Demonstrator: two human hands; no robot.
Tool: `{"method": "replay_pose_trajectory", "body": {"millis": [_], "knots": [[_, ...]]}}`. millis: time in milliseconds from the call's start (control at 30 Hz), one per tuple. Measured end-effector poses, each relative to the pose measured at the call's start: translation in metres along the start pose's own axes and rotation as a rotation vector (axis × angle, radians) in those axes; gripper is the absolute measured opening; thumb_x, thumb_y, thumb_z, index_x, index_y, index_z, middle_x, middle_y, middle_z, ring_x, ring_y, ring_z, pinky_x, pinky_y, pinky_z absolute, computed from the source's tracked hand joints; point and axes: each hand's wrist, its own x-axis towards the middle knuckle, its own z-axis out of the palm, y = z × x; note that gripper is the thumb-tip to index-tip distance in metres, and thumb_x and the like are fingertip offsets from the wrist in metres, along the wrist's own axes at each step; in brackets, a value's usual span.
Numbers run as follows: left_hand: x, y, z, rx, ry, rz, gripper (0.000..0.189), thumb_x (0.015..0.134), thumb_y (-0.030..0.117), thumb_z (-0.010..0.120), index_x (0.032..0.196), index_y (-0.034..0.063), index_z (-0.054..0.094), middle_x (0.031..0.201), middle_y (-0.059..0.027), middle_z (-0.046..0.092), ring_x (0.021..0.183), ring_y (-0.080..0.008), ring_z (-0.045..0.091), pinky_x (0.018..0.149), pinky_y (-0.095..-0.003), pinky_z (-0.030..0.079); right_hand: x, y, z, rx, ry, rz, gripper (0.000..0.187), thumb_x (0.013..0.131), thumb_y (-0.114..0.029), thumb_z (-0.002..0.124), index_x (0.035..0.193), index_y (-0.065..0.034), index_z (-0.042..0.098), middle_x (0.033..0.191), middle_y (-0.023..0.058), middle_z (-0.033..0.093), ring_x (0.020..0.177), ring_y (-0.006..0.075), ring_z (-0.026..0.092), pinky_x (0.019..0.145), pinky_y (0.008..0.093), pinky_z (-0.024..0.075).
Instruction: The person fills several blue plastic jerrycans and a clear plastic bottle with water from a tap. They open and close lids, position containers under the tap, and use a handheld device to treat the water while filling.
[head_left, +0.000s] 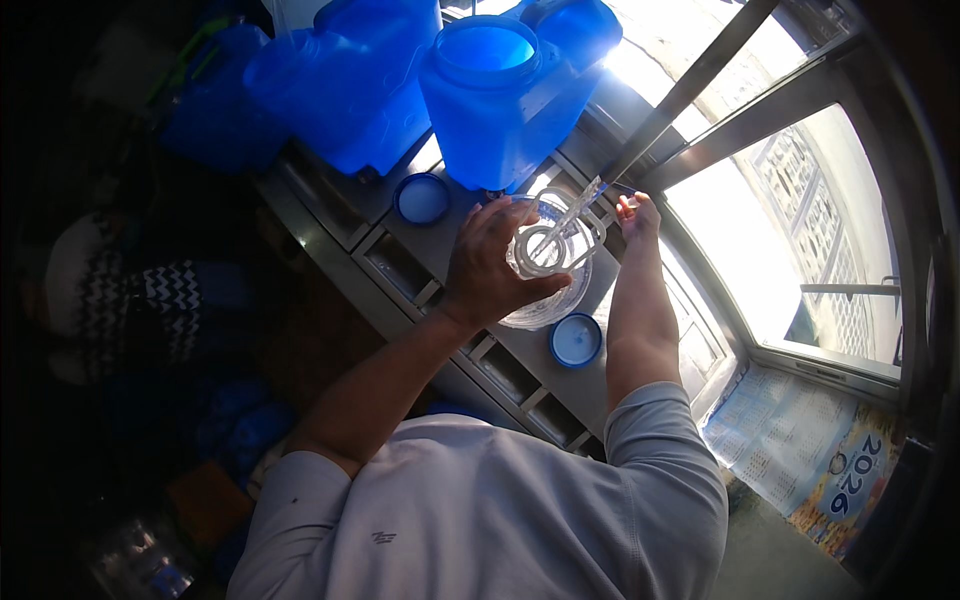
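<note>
My left hand (495, 259) grips a clear plastic jug (551, 304) around its neck and shoulder, fingers on the far side and thumb on the near side. Looped handles stand out beside its round mouth. From the end of a long metal pipe (660, 116), a stream of water (574, 214) runs down into that mouth. Close to the pipe's end, my right hand (637, 217) is raised with curled fingers by a thin lever-like part. A small pale spot shows at its fingertips; whether it holds anything is unclear.
Blue plastic jerrycans, one an uncapped container (487, 105), stand at the back of the metal counter (465, 251). Blue-rimmed lids, one near (576, 340) and one far (421, 199), lie on it. Slots line its front. A window (780, 240) and a wall calendar (795, 442) are right.
</note>
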Motion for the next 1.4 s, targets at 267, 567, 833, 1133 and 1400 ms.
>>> {"method": "replay_pose_trajectory", "body": {"millis": [267,567,833,1133,1400], "knots": [[-0.004,-0.002,-0.006,0.016,-0.024,0.021,0.081,0.066,0.042,0.094,0.129,0.0068,0.056,0.126,-0.0135,0.064,0.122,-0.0363,0.057,0.105,-0.0494,0.045,-0.007,-0.003,0.012,-0.266,-0.028,-0.079,0.023,0.088,-0.015,0.065,0.110,-0.0105,0.056,0.100,0.0100,0.060,0.088,0.0243,0.068,0.071,0.0372,0.0541],[-0.009,-0.005,-0.003,-0.054,0.033,0.040,0.076,0.066,0.048,0.092,0.123,0.0116,0.056,0.119,-0.0102,0.065,0.118,-0.0347,0.061,0.103,-0.0547,0.043,-0.047,-0.036,-0.013,-0.710,-0.215,-0.330,0.073,0.090,-0.011,0.061,0.158,-0.0092,0.033,0.148,0.0148,0.046,0.086,0.0165,0.066,0.061,0.0298,0.0517],[-0.006,-0.006,-0.001,-0.053,0.032,0.094,0.074,0.068,0.047,0.090,0.122,0.0098,0.056,0.113,-0.0102,0.065,0.110,-0.0343,0.062,0.096,-0.0507,0.046,-0.207,0.062,-0.155,-1.209,-0.212,-0.014,0.035,0.092,-0.016,0.062,0.124,-0.0051,0.065,0.094,0.0054,0.067,0.068,0.0123,0.065,0.058,0.0292,0.0505],[-0.012,-0.008,-0.001,-0.039,0.026,0.077,0.076,0.067,0.048,0.091,0.121,0.0078,0.057,0.113,-0.0121,0.066,0.109,-0.0356,0.061,0.093,-0.0482,0.048,-0.357,0.145,-0.260,-1.765,0.014,0.257,0.069,0.090,-0.022,0.057,0.156,-0.0130,0.038,0.161,0.0232,0.031,0.142,0.0416,0.044,0.117,0.0457,0.0394],[-0.012,-0.012,0.006,-0.055,0.046,0.100,0.075,0.065,0.048,0.092,0.119,0.0072,0.058,0.112,-0.0150,0.067,0.107,-0.0372,0.064,0.094,-0.0473,0.049,-0.340,0.150,-0.258,-1.730,0.013,0.300,0.068,0.091,-0.018,0.053,0.156,-0.0093,0.036,0.161,0.0287,0.028,0.142,0.0443,0.044,0.116,0.0461,0.0404]]}}
